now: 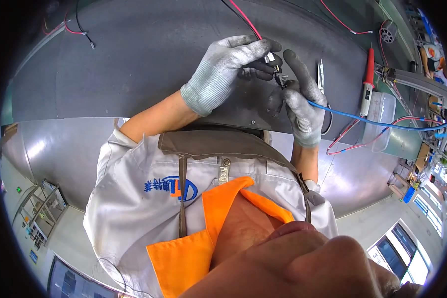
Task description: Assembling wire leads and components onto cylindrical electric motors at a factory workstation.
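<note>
My left hand (228,67), in a grey-white glove with darkened fingertips, pinches a small white connector (269,57). A red wire (247,19) and a black wire (237,14) run from it toward the far edge. Facing it, my gloved right hand (305,107) has its thumb and lower fingers closed on a small dark piece with metal ends (280,79), while its index finger points up. The two parts nearly meet; whether they touch I cannot tell. A blue cable (372,120) leads from beside my right hand to the right edge.
Just right of my right hand lie scissors (321,77), partly hidden. Farther right are a red-and-white pen-shaped tool (367,84), a clear plastic box (381,111) and a small round motor (388,32). Loose wires (74,31) lie at the dark table's (119,64) far left.
</note>
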`<state>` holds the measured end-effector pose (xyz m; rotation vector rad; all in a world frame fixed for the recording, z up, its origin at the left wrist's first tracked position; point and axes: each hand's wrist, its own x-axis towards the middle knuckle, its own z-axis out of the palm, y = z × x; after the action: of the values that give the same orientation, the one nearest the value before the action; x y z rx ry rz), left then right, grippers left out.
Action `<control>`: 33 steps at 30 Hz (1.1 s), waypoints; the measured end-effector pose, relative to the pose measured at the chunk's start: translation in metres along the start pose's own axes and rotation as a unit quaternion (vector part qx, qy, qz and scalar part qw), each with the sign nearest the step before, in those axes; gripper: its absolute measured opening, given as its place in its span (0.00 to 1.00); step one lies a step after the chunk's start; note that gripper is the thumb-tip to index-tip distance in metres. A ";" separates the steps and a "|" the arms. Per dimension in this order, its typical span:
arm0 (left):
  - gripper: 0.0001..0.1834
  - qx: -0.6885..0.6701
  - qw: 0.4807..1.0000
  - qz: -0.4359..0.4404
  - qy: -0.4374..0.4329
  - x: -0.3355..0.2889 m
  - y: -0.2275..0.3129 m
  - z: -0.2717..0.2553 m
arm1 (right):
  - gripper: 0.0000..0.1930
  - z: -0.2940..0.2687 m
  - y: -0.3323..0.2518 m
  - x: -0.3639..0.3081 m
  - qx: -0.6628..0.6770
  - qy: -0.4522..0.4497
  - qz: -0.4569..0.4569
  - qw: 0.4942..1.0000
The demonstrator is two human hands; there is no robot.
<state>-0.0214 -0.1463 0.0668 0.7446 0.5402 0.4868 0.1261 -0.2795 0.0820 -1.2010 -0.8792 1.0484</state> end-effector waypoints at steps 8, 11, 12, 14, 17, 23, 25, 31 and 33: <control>0.15 -0.011 1.000 0.017 -0.001 -0.002 -0.003 0.001 | 0.35 0.000 0.009 0.003 0.077 -0.011 0.011 0.997; 0.12 -0.037 0.999 -0.016 0.000 -0.003 -0.005 0.004 | 0.36 0.002 0.013 0.007 0.095 -0.022 0.002 0.995; 0.12 -0.029 0.999 -0.015 0.005 -0.004 -0.005 0.005 | 0.36 0.002 0.013 0.007 0.107 -0.020 0.001 0.994; 0.12 -0.019 1.000 -0.013 0.004 -0.004 -0.007 0.008 | 0.36 0.005 0.014 0.008 0.119 -0.015 -0.003 0.993; 0.14 -0.101 0.995 -0.002 -0.022 0.003 -0.015 0.006 | 0.35 0.008 0.017 0.014 0.211 -0.012 -0.012 0.977; 0.16 -0.108 0.994 0.009 -0.026 0.014 -0.015 -0.008 | 0.33 -0.060 0.001 0.030 -0.343 -0.030 -0.094 0.934; 0.17 -0.093 0.994 0.051 0.010 0.020 -0.009 -0.014 | 0.31 -0.134 0.000 0.025 -0.594 0.146 -0.136 0.780; 0.16 -0.103 0.994 0.037 -0.021 0.015 -0.009 -0.021 | 0.19 -0.301 0.020 0.003 -0.585 0.354 0.016 0.730; 0.16 -0.103 0.994 0.035 -0.015 0.014 -0.009 -0.025 | 0.18 -0.270 0.027 0.031 -0.426 0.333 -0.066 0.839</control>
<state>-0.0243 -0.1316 0.0414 0.5729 0.4283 0.5861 0.3858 -0.3276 0.0104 -2.0385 -0.8494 0.0119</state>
